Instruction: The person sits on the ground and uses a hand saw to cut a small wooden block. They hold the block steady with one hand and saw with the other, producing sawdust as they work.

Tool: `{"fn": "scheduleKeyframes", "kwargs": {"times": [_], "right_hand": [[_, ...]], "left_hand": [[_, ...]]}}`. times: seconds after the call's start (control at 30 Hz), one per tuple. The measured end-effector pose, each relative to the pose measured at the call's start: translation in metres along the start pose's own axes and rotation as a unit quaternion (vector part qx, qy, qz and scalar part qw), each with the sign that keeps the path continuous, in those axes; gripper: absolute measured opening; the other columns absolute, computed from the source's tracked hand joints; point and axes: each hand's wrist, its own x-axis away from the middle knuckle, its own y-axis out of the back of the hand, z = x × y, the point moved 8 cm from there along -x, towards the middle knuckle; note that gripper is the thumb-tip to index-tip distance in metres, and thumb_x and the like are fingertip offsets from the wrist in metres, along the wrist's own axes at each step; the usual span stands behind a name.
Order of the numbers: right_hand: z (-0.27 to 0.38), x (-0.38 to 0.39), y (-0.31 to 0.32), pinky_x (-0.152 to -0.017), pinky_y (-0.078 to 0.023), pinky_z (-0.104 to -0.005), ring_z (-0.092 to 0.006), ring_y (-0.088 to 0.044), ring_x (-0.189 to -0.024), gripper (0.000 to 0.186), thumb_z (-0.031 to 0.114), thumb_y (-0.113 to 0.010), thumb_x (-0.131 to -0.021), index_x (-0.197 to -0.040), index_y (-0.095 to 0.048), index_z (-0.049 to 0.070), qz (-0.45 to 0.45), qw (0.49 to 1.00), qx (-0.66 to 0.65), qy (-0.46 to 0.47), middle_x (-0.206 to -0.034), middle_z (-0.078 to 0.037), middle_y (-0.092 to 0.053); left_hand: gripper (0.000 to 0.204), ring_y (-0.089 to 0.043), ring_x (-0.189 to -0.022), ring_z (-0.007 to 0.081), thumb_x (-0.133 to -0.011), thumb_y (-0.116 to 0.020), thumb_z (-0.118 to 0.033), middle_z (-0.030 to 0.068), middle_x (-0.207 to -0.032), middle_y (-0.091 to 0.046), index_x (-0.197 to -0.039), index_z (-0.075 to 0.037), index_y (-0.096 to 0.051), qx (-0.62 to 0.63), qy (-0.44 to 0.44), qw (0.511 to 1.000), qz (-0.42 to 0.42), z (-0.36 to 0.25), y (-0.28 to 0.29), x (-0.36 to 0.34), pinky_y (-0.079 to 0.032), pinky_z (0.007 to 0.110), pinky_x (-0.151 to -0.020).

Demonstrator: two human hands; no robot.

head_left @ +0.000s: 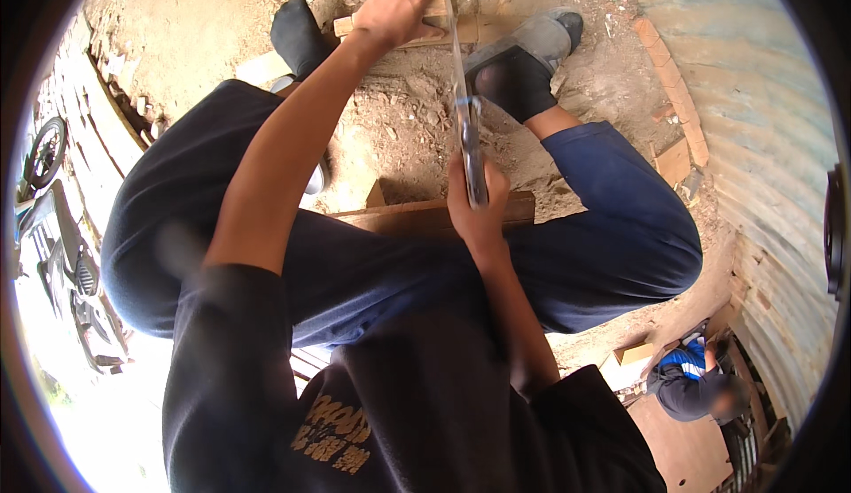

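Observation:
My left hand [394,19] presses down on a light wooden board [489,28] lying near the ground, its fingers wrapped over the edge. My right hand [479,193] is closed around the dark handle of a hand saw [456,58]. The thin blade points away from me, seen almost edge-on, and crosses the board just right of my left hand. Whether its teeth touch the wood cannot be told. My right foot, in a black sock and a grey sandal [542,39], rests at the board's right end.
A brown plank [425,215] lies between my legs, with a small wood block [375,194] beside it. Corrugated metal sheeting [762,85] stands to the right, bricks [671,85] along its foot. Another person [696,378] is at lower right. A motorcycle [66,262] stands far left.

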Motion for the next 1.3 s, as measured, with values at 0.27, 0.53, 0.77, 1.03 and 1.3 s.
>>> {"fn": "scheduleKeyframes", "kwargs": {"times": [0.27, 0.53, 0.77, 1.03, 1.3], "right_hand": [[-0.004, -0.04, -0.014, -0.051, -0.039, -0.0288, -0.0061, -0.047, -0.056, 0.016, 0.006, -0.061, -0.092, -0.078, -0.058, -0.001, 0.023, 0.998, -0.022, -0.045, -0.059, 0.0, -0.048], [-0.007, -0.052, -0.014, -0.049, -0.04, -0.0335, -0.0169, -0.055, -0.05, 0.011, 0.005, -0.062, -0.089, -0.08, -0.059, -0.002, 0.025, 0.998, -0.04, -0.049, -0.056, -0.011, -0.051], [-0.007, 0.003, 0.007, -0.049, -0.033, -0.0307, -0.0087, -0.042, -0.051, 0.022, 0.011, -0.062, -0.092, -0.073, -0.054, 0.002, -0.028, 0.999, -0.034, -0.013, -0.054, -0.003, -0.044], [0.01, -0.004, 0.013, -0.051, -0.04, -0.0338, -0.0148, -0.055, -0.053, 0.018, 0.01, -0.061, -0.09, -0.076, -0.055, 0.0, 0.02, 0.998, 0.016, -0.058, -0.058, -0.01, -0.051], [0.011, -0.007, 0.021, -0.049, -0.037, -0.0337, -0.013, -0.05, -0.05, 0.019, 0.005, -0.062, -0.088, -0.073, -0.052, 0.0, 0.025, 0.994, -0.049, -0.098, -0.055, -0.009, -0.048]], "left_hand": [[0.061, -0.07, -0.08, 0.0277, -0.077, -0.067, -0.062, 0.0113, -0.087, -0.07, -0.109, -0.012, -0.059, -0.008, 0.002, 1.0, 0.008, 0.001, 0.002, -0.005, -0.058, 0.04, -0.072], [0.064, -0.07, -0.079, 0.0255, -0.077, -0.064, -0.067, 0.0112, -0.088, -0.07, -0.107, -0.011, -0.059, -0.003, 0.008, 1.0, -0.007, 0.002, -0.002, -0.007, -0.058, 0.039, -0.071], [0.058, -0.07, -0.085, 0.0321, -0.079, -0.068, -0.057, 0.0133, -0.095, -0.071, -0.111, -0.011, -0.055, -0.006, 0.033, 0.999, 0.041, -0.003, 0.0, -0.004, -0.057, 0.043, -0.075], [0.059, -0.07, -0.079, 0.0252, -0.08, -0.065, -0.062, 0.0108, -0.087, -0.07, -0.108, -0.01, -0.059, -0.022, 0.017, 1.0, 0.004, -0.002, -0.006, -0.002, -0.058, 0.039, -0.068], [0.06, -0.071, -0.081, 0.0277, -0.078, -0.068, -0.062, 0.0118, -0.092, -0.071, -0.108, -0.011, -0.06, 0.002, 0.041, 0.999, -0.001, 0.001, 0.007, -0.003, -0.059, 0.039, -0.071]]}}
